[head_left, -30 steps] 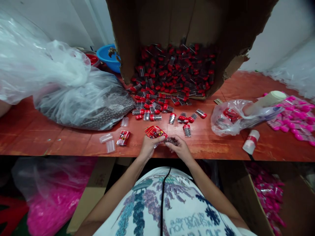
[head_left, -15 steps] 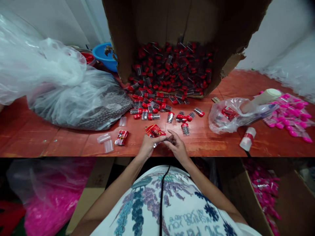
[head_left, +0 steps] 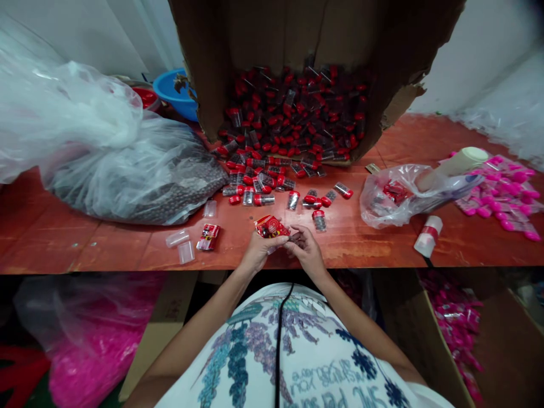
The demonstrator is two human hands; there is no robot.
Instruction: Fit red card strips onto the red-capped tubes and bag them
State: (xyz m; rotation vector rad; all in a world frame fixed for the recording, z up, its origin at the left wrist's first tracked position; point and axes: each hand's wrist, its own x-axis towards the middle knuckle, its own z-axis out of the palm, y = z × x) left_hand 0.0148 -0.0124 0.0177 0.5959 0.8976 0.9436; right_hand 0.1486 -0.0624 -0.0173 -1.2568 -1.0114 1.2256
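Observation:
My left hand is closed around several red printed labels, which fan out above its thumb. Close against it, my right hand pinches a small clear container of dark pellets, partly covered by the fingers. The two hands meet above the table's front edge. A stack of red labels lies to the left, beside clear empty tubes. Beyond my hands, small red-capped bottles of dark pellets are scattered on the table.
A cardboard box on its side holds many red-capped bottles. At left sits a big clear bag of dark pellets, with a blue basin behind. To the right are a plastic bag, a white roll and pink packets.
The view has shifted slightly. Both hands stay together at the same place, the right fingers moving on the pellet container and the labels turning a little in the left.

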